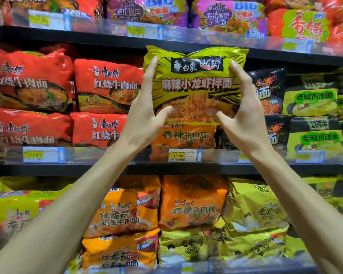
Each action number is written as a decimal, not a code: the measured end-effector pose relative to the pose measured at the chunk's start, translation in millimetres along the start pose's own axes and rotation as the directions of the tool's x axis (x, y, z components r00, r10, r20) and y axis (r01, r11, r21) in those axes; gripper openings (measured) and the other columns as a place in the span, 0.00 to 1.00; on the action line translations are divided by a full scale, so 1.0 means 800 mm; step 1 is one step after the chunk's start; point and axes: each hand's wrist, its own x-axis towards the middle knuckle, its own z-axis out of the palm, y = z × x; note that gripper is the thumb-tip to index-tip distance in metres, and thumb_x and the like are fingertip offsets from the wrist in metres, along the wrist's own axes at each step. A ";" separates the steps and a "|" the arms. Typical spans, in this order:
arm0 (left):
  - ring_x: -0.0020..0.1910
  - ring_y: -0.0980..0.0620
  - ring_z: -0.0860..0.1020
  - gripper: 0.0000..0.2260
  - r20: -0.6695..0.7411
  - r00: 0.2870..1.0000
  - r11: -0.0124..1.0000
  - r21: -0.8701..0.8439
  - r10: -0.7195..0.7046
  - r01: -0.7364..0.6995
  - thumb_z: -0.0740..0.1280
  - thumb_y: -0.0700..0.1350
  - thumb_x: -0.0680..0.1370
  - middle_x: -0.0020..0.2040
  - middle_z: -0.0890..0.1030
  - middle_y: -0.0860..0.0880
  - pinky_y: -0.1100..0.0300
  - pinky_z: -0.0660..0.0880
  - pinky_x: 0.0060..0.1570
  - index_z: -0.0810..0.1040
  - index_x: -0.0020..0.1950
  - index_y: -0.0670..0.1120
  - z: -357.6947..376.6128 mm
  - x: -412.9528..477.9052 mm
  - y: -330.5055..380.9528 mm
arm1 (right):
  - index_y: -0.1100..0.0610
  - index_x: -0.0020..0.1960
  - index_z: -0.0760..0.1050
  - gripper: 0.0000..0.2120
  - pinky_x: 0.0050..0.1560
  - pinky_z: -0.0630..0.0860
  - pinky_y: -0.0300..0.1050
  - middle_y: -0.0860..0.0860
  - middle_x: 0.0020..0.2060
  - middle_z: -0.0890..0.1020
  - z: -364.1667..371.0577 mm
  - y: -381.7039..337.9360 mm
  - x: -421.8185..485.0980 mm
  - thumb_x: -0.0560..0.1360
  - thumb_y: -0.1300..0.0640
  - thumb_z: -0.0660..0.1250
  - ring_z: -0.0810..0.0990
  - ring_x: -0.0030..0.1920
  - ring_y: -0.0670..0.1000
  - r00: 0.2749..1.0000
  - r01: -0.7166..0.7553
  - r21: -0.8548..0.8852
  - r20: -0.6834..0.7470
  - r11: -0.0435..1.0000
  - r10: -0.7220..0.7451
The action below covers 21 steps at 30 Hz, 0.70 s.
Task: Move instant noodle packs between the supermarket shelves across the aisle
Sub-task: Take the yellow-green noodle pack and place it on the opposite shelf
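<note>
Head view looks up at black supermarket shelves (166,169) packed with instant noodle multipacks. Both bare hands hold one crinkled yellow plastic noodle pack with black rays (194,84) upright in front of the middle shelf. The left hand (145,115) clasps its left edge, fingers running up the side and thumb pressed on the lower front; the right hand (244,113) grips the right edge the same way. The pack's lower corners are hidden behind both palms, and its back cannot be seen.

It sits above an orange noodle pack (186,137), whose top it covers; whether the two touch cannot be told. Beside the right hand, black noodle packs with flame art (271,91) are partly covered, so their lettering is cut off.

Writing on the held pack reads 白象 in a black banner and 麻辣小龙虾拌面 across the middle. The orange pack reads 康师傅 香辣牛肉面. Red noodle packs (107,86) to the left read 康师傅 红烧牛肉面. Yellow-green packs on the right (311,101) read 老母鸡汤面. A white and yellow price tag (182,155) on the clear shelf rail shows 13.90; the other tags are too blurred to read. Purple packs on the top shelf (222,14) are cut by the frame edge, and the picture's margins are smeared.
</note>
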 end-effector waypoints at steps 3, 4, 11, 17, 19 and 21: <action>0.76 0.66 0.51 0.41 -0.009 1.000 0.999 -0.037 0.013 -0.014 0.69 0.35 0.78 0.83 0.53 0.49 0.83 0.45 0.67 0.48 0.83 0.46 -0.007 -0.008 0.010 | 0.60 0.79 0.58 0.43 0.75 0.62 0.40 0.53 0.76 0.67 -0.012 -0.020 -0.008 0.70 0.64 0.77 0.65 0.76 0.49 1.000 0.020 -0.016 -0.012 1.000 -0.020; 0.74 0.68 0.51 0.41 -0.012 1.000 0.999 -0.049 0.012 -0.012 0.69 0.35 0.78 0.83 0.53 0.49 0.83 0.45 0.67 0.48 0.83 0.46 -0.010 -0.010 0.015 | 0.60 0.79 0.58 0.43 0.74 0.64 0.43 0.53 0.76 0.67 -0.016 -0.026 -0.010 0.70 0.64 0.77 0.66 0.75 0.50 1.000 0.026 -0.018 -0.013 1.000 -0.026; 0.78 0.64 0.53 0.41 -0.017 1.000 0.995 -0.101 -0.005 0.003 0.69 0.34 0.77 0.83 0.54 0.50 0.79 0.49 0.71 0.49 0.83 0.46 -0.028 -0.031 0.047 | 0.58 0.78 0.58 0.43 0.71 0.71 0.50 0.48 0.75 0.67 -0.048 -0.060 -0.017 0.70 0.65 0.77 0.70 0.73 0.49 1.000 -0.004 0.025 -0.001 1.000 0.004; 0.65 0.85 0.52 0.41 -0.011 0.999 0.996 -0.082 -0.040 0.039 0.70 0.34 0.76 0.73 0.56 0.70 0.84 0.52 0.64 0.51 0.83 0.48 -0.057 -0.055 0.064 | 0.59 0.78 0.59 0.43 0.71 0.70 0.46 0.50 0.75 0.68 -0.061 -0.100 -0.029 0.70 0.61 0.78 0.70 0.73 0.50 1.000 -0.014 0.033 0.022 0.999 0.013; 0.62 0.88 0.52 0.41 -0.019 0.998 0.996 -0.051 -0.067 0.066 0.70 0.34 0.76 0.72 0.56 0.69 0.85 0.52 0.62 0.52 0.82 0.47 -0.072 -0.069 0.074 | 0.58 0.78 0.60 0.43 0.70 0.70 0.50 0.50 0.75 0.69 -0.063 -0.116 -0.036 0.70 0.60 0.78 0.71 0.72 0.51 0.999 -0.017 0.057 0.032 0.998 0.015; 0.67 0.84 0.51 0.42 -0.015 0.995 0.995 -0.032 -0.098 0.098 0.72 0.35 0.76 0.79 0.57 0.62 0.82 0.51 0.67 0.51 0.83 0.48 -0.090 -0.086 0.089 | 0.58 0.78 0.60 0.42 0.70 0.70 0.51 0.50 0.74 0.70 -0.064 -0.132 -0.045 0.70 0.60 0.78 0.71 0.72 0.51 0.999 -0.005 0.076 0.042 0.997 0.002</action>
